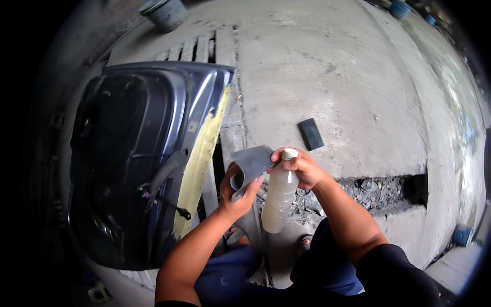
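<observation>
My left hand (pixel 237 198) is closed around a curled sheet of grey sandpaper (pixel 251 159), thumb along its lower side. Close beside it, my right hand (pixel 307 171) grips a clear plastic bottle (pixel 280 202) by its neck, just under the white cap. Cloudy pale liquid shows inside the bottle, which hangs slightly tilted. The fingertips of my right hand reach the sheet's right edge; whether they pinch it is unclear. To the left lies a dark car door (pixel 123 117), a yellow filler-like strip (pixel 203 158) running down its near edge.
A black rectangular block (pixel 311 134) rests on the concrete floor (pixel 327 77). A rubble-filled trench (pixel 368 194) crosses in front of my feet. Slatted gaps (pixel 189 50) and a grey bucket (pixel 166 14) are beyond the door. A blue can (pixel 463 235) stands at right.
</observation>
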A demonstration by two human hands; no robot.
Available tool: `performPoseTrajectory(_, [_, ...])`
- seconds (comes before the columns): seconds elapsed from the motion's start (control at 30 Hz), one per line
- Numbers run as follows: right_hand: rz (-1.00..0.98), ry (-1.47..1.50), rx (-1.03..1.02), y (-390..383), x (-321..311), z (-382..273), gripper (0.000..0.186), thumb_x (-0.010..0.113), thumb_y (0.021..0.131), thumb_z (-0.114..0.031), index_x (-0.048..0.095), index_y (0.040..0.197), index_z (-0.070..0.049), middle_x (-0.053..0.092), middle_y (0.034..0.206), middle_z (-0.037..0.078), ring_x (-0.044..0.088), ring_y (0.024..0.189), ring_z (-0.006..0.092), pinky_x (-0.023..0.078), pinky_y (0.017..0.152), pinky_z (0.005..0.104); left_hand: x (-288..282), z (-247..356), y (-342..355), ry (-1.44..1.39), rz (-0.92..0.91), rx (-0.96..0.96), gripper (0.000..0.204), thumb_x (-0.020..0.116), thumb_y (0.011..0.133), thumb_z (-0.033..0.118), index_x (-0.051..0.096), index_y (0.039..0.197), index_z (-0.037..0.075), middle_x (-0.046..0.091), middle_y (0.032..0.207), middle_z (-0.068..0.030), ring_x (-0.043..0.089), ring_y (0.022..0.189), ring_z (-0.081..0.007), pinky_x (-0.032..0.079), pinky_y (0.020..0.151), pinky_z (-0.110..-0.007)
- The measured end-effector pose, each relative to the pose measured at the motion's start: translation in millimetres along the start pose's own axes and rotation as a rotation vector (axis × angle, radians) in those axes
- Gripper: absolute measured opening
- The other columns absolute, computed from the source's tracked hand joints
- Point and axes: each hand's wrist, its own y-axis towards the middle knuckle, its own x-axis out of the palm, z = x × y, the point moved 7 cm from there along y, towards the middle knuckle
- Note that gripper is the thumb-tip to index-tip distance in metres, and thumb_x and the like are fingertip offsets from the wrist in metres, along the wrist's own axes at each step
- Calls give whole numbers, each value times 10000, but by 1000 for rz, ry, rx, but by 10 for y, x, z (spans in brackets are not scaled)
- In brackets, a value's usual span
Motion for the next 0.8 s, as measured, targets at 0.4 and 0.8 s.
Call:
performPoseTrajectory(0.4, [54,-237,100,146,4,181,308,602,768,-72,560,1063,4,624,1199,194,645,949,233,543,830,387,-717,-132,-95,570,-18,-270,539,708,843,134,504,1321,-9,656,1064,-274,654,948,-419,519,835,-437])
performPoseTrajectory(0.8, [33,-357,59,309,305,149,303,619,740,-115,601,1023,-8,631,1206,232,640,990,259,518,871,412,-499,-1432,-611,1299,-136,-436,827,663,797,164,278,1526,95,163,1613,-170,131,1492,-381,121,1183,-557])
